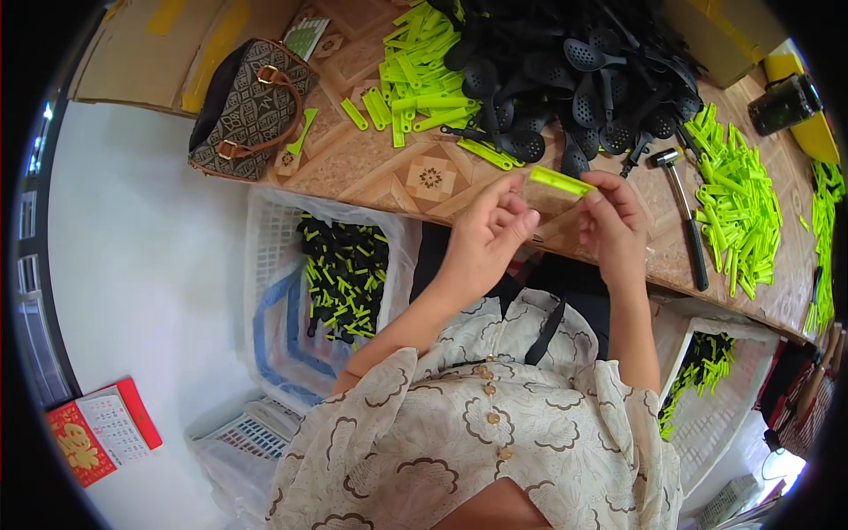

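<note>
A lime-green plastic handle piece (562, 182) is held above the table's front edge. My right hand (616, 221) pinches its right end between thumb and fingers. Close to the other end is my left hand (488, 231), its fingers loosely curled and the thumb apart; whether a fingertip touches the piece I cannot tell. Behind both hands lies a heap of black slotted spoons and other utensil heads (587, 97). Loose green handle pieces form one pile (424, 66) left of the heap and another pile (738, 208) to its right.
A hammer (685, 212) lies right of my hands on the patterned table (380, 177). A handbag (252, 110) sits at the left. Below the table, a left crate (265, 265) and a right crate (720, 389) contain black-and-green pieces. Cardboard boxes (168, 53) and a dark jar (784, 104) stand farther off.
</note>
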`<state>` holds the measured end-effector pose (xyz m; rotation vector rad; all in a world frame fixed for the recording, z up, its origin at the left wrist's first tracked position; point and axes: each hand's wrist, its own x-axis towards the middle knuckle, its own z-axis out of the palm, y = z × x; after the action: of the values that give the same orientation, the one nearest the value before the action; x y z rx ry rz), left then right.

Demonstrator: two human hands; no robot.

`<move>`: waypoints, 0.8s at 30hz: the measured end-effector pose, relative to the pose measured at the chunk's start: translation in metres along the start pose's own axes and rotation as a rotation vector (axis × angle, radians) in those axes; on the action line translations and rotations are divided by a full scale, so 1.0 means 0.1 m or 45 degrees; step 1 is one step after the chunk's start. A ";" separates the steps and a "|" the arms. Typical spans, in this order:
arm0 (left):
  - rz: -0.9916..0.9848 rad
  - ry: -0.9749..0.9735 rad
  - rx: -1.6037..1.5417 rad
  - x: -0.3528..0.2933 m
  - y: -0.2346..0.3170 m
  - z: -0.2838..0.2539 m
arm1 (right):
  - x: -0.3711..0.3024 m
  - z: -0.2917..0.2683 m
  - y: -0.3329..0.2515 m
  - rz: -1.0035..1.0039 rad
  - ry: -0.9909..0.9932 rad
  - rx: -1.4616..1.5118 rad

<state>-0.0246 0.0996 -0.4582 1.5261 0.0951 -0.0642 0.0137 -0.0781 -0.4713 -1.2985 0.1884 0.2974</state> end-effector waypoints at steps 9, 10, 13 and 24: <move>-0.379 -0.133 -0.106 0.03 -0.11 0.15 | -0.23 -0.05 -0.12 -0.488 -0.358 -1.104; -0.266 -0.200 -0.171 0.05 -0.16 0.14 | -0.22 -0.09 -0.13 -0.510 -0.396 -1.038; -0.158 -0.247 -0.074 0.08 -0.01 0.08 | -0.18 -0.25 -0.13 -0.599 -0.364 -1.119; 0.520 0.644 1.239 0.65 0.03 -1.07 | 0.24 0.25 -0.06 -0.860 -0.254 -1.185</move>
<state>0.0379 0.2077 -0.4664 2.4736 0.1651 0.6977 0.0373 -0.0531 -0.4660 -2.1367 -0.6288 -0.0984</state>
